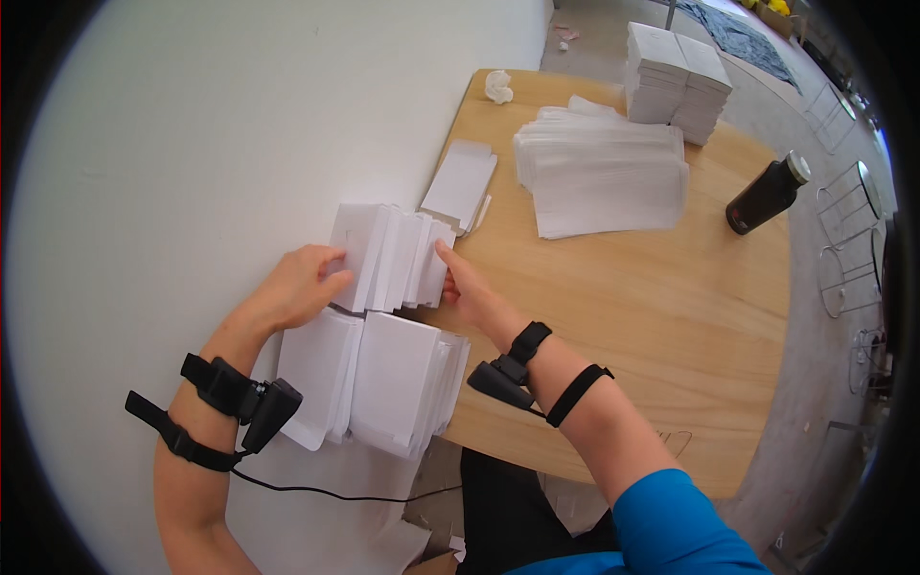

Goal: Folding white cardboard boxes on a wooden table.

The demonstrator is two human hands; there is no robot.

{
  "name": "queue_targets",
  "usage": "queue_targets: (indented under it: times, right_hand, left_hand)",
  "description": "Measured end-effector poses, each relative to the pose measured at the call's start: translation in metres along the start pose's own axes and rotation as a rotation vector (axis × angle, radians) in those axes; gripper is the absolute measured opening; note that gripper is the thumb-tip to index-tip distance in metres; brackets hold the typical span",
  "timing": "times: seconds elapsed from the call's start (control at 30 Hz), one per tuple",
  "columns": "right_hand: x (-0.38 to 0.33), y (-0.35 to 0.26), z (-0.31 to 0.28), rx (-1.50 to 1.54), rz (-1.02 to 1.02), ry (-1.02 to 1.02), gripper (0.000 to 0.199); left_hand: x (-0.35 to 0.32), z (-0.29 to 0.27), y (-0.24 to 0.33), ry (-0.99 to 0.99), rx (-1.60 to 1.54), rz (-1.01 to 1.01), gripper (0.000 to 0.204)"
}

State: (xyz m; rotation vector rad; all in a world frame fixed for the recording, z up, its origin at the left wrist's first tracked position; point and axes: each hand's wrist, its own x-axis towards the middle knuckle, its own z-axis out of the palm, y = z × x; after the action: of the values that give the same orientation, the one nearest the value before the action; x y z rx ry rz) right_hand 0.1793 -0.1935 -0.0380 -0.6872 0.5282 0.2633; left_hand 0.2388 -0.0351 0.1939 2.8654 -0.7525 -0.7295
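Observation:
Between my two hands stands a row of folded white papers [394,257], on edge and leaning in several bunches against the wall side of the table. My left hand [309,286] presses its curled fingers and thumb against the left face of this row. On the opposite end, my right hand [467,286] grips the row, thumb on the near face and fingers curled round the lower edge. Just below the row, two more bunches of folded white papers, a left bunch [317,374] and a right bunch [402,380], lean at the table's left edge.
A small white stack [462,182] lies beyond my hands. Farther off are a fanned pile of white sheets [609,177], tall white bundles [678,77] and a crumpled tissue [498,86]. A dark bottle [765,196] stands on the wooden table [623,316] at right. A white wall [220,125] borders the left.

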Motion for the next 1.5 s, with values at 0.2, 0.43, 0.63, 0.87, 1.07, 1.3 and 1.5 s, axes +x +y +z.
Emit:
queue_targets:
  times: [0.2,0.43,0.63,0.87,1.07,1.3,1.5]
  right_hand:
    - [-0.01,-0.003,-0.021,-0.016,-0.011,-0.268,0.084]
    - [-0.031,-0.007,-0.022,0.039,-0.172,-0.126,0.091]
    - [-0.051,-0.057,-0.037,0.028,-0.243,-0.146,0.087]
    - [-0.061,-0.165,-0.06,-0.109,-0.53,-0.014,0.081]
    - [-0.028,-0.263,-0.077,-0.114,-0.656,0.095,0.077]
    - [0.053,-0.324,-0.113,-0.136,-0.59,0.272,0.083]
    - [0.118,-0.316,-0.12,-0.194,-0.499,0.231,0.093]
  left_hand:
    - [0.004,0.005,0.0,-0.023,0.001,0.015,0.049]
    - [0.008,-0.001,0.04,0.169,0.159,0.214,0.047]
    - [0.006,-0.013,0.076,0.299,0.077,0.307,0.046]
    - [0.019,-0.035,0.138,0.448,-0.192,0.356,0.053]
    - [0.142,-0.049,0.186,0.677,-0.279,0.553,0.052]
    - [0.27,-0.034,0.205,0.759,-0.4,0.598,0.051]
    - [0.315,-0.039,0.18,0.581,-0.317,0.394,0.06]
